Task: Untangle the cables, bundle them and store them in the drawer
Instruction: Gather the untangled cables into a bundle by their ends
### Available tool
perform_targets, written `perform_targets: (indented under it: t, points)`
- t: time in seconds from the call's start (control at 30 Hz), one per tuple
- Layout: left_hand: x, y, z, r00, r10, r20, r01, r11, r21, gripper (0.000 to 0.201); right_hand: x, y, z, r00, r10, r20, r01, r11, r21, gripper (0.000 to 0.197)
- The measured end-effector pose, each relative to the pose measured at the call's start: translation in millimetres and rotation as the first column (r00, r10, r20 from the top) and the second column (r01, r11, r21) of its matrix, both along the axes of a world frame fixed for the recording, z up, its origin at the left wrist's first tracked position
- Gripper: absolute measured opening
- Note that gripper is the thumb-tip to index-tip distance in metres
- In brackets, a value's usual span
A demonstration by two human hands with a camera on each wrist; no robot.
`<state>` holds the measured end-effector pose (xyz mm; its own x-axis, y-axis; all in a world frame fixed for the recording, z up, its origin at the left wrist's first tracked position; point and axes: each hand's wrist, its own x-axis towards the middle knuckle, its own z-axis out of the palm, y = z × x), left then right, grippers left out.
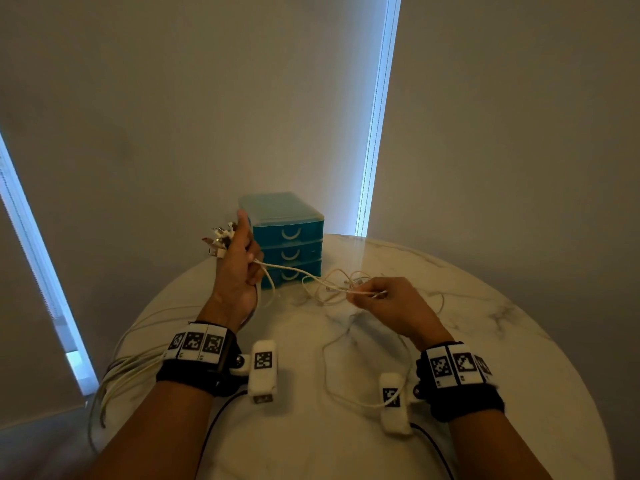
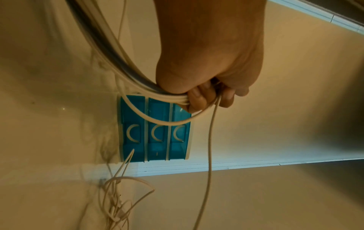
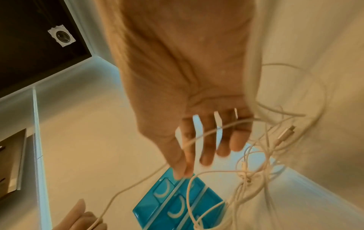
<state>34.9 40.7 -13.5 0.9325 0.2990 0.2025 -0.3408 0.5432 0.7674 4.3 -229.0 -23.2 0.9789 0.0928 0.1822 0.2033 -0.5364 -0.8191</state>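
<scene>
My left hand is raised in front of the blue three-drawer unit and grips a bunch of white cables. Their connector ends stick out above the fist. In the left wrist view the left hand has its fingers curled round the bunch. One white cable runs from that fist to my right hand, which pinches it between thumb and forefinger; the other fingers are spread. A loose tangle of cables lies on the table between the hands. All three drawers look closed.
The round marble table carries the drawer unit at its far edge. Long cable loops hang over the table's left edge. More slack cable lies near my right wrist. Walls and bright window strips stand behind.
</scene>
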Motion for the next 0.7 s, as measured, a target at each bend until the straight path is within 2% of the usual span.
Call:
perform_targets:
  t: [0.07, 0.13, 0.2, 0.27, 0.33, 0.4, 0.47, 0.53, 0.6, 0.7]
  points:
    - [-0.6, 3.6, 0.2, 1.000, -0.004, 0.011, 0.004, 0.999, 0.031, 0.040, 1.3, -6.1, -0.9, 0.984, -0.151, 0.092, 0.143, 0.985, 0.094, 0.018]
    - [-1.2, 6.1, 0.5, 1.000, 0.006, 0.006, -0.007, 0.990, 0.139, 0.032, 4.0, -10.3, -2.6, 0.945, -0.287, 0.154, 0.273, 0.956, 0.105, 0.028]
    - [-3.4, 4.2, 0.8, 1.000, -0.017, -0.008, 0.018, 0.957, 0.289, 0.036, 6.4, -12.1, -2.2, 0.935, -0.334, 0.122, 0.313, 0.935, 0.165, 0.026]
    - [-9.5, -3.6, 0.6, 0.997, -0.053, -0.061, 0.074, 0.898, 0.433, 0.047, 6.4, -7.2, -1.8, 0.965, -0.262, 0.030, 0.249, 0.943, 0.223, 0.014]
    - [-16.7, -14.2, 0.0, 0.987, -0.085, -0.137, 0.150, 0.786, 0.600, 0.046, 4.2, 1.1, -0.1, 0.985, -0.167, -0.044, 0.172, 0.971, 0.165, 0.010]
    - [-24.3, -26.4, 1.1, 0.973, -0.118, -0.199, 0.229, 0.625, 0.747, 0.037, 1.6, 10.9, 0.2, 0.993, -0.069, -0.101, 0.082, 0.988, 0.130, 0.026]
    - [-31.7, -37.8, 3.9, 0.959, -0.149, -0.242, 0.284, 0.468, 0.837, 0.040, -0.9, 19.8, 1.6, 0.995, -0.012, -0.104, 0.026, 0.991, 0.132, 0.041]
    - [-37.7, -46.8, 6.7, 0.944, -0.179, -0.276, 0.324, 0.355, 0.877, 0.041, -2.3, 27.0, 1.8, 0.998, 0.002, -0.066, 0.008, 0.988, 0.155, 0.047]
    - [-40.5, -52.3, 8.9, 0.934, -0.189, -0.302, 0.350, 0.324, 0.879, 0.033, -3.0, 31.8, 2.1, 0.999, 0.014, -0.033, -0.008, 0.984, 0.180, 0.049]
    - [-36.4, -53.0, 6.8, 0.934, -0.228, -0.274, 0.344, 0.383, 0.857, 0.025, -2.4, 35.0, 1.6, 0.999, 0.035, -0.027, -0.028, 0.976, 0.217, 0.049]
